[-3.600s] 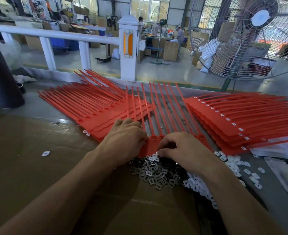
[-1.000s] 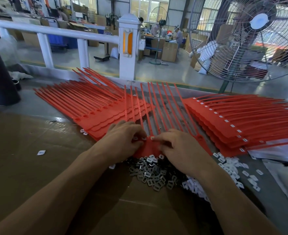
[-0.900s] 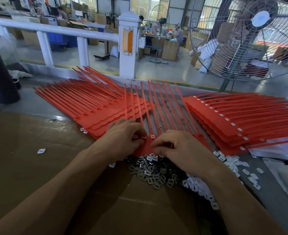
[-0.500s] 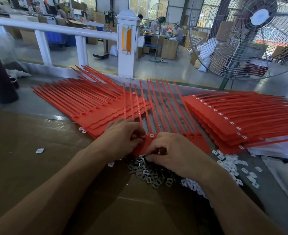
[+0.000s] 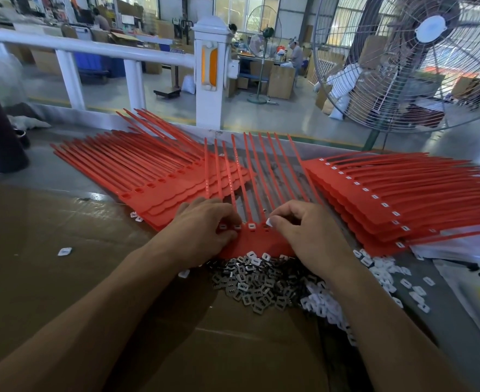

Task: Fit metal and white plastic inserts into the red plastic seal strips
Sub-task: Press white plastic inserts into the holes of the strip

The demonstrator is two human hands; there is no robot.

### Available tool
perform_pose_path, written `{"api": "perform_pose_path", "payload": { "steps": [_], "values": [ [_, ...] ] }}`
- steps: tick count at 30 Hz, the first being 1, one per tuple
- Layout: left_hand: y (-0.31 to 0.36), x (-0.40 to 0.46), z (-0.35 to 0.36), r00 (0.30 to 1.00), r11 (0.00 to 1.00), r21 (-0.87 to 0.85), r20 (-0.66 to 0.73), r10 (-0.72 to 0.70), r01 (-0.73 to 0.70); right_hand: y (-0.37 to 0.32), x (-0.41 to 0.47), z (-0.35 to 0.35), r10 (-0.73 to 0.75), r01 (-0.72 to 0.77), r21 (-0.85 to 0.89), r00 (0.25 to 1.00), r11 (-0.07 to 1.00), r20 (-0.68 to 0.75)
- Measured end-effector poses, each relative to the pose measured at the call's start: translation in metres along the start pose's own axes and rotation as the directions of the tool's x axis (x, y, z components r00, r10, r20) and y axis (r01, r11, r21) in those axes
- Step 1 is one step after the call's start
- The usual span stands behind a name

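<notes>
Centrally, the right hand (image 5: 312, 239) pinches a white plastic insert (image 5: 269, 222) just above an empty socket in the row of red seal strips (image 5: 257, 239); the left hand (image 5: 202, 233), fingers curled, presses down on the strip heads. The insert should be squared to the socket before pressing it home. No containers appear: metal inserts (image 5: 258, 284) and white inserts (image 5: 380, 267) lie heaped loose on the worktop (image 5: 63, 278).
</notes>
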State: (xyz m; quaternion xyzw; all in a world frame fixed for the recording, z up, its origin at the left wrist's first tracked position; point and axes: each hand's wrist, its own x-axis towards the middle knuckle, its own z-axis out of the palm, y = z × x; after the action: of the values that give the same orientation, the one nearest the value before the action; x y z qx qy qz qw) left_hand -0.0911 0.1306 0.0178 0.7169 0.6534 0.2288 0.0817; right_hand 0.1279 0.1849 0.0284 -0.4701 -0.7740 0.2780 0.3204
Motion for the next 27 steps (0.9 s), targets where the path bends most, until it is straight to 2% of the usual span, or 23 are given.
{"api": "perform_pose_path", "payload": {
  "steps": [4,11,16,23,27],
  "values": [
    [0.000,0.000,0.000,1.000,1.000,0.003,-0.001,0.006,-0.006,0.001,0.009,0.003,0.021,-0.022,-0.145,1.000,0.989,-0.010],
    [0.002,-0.001,-0.001,1.000,1.000,0.005,-0.014,0.005,-0.005,-0.004,0.015,0.013,-0.036,0.037,-0.327,0.999,0.944,0.008],
    [0.003,0.000,-0.002,1.000,1.000,0.021,-0.004,0.004,-0.004,-0.007,0.013,0.013,-0.062,0.057,-0.338,0.998,0.940,-0.003],
    [0.003,-0.001,-0.003,1.000,1.000,0.015,0.007,-0.001,0.001,-0.006,0.006,0.006,-0.066,0.074,-0.330,0.997,0.941,0.036],
    [0.003,0.000,-0.002,1.000,1.000,0.018,-0.003,0.008,-0.008,-0.005,0.004,0.005,-0.068,0.093,-0.382,0.995,0.919,0.079]
  ]
}}
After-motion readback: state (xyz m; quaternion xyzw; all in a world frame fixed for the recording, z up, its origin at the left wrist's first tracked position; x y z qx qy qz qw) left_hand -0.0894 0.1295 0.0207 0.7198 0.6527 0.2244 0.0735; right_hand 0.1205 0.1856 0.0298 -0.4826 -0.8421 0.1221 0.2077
